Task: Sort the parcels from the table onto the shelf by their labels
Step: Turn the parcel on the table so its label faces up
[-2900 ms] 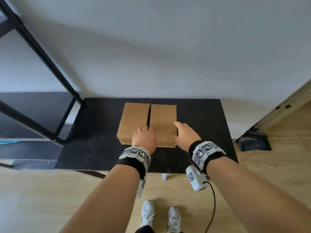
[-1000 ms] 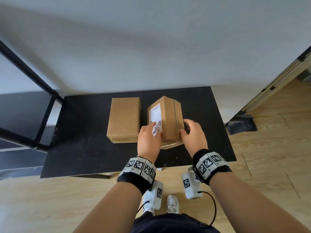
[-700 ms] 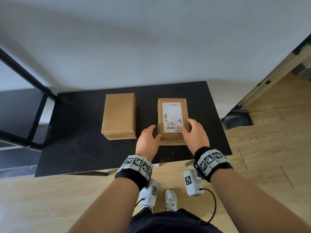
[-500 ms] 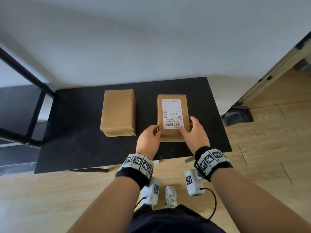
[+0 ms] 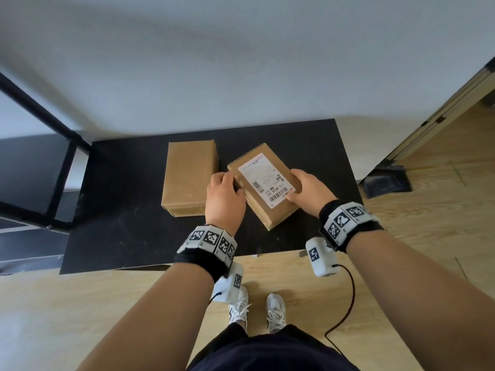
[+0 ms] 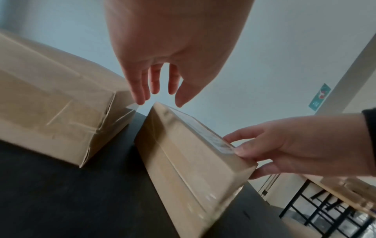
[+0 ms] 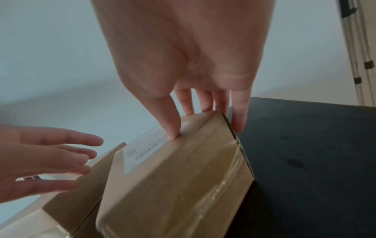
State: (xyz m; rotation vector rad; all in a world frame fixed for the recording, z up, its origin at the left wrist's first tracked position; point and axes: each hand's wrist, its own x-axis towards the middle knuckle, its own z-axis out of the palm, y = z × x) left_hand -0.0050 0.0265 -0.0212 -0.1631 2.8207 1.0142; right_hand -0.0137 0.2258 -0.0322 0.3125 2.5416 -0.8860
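At centre frame of the head view, the labelled parcel (image 5: 263, 184) is seen turned askew on the black surface (image 5: 115, 210), label side up; whether one end is raised cannot be told. It is clamped by the right hand (image 5: 308, 190), thumb on the label edge and fingers down the far side. The left hand (image 5: 225, 202) hovers at its left edge with fingers relaxed and spread, holding nothing in the left wrist view. The cardboard is judged stiff and fairly light, with glossy tape along the seams that could prove slippery; it is best taken by the two long sides, away from the tape. To its left, the plain parcel (image 5: 190, 178) lies flat, just beside. At the left edge of the frame, a black shelf (image 5: 64, 135) frame is seen.
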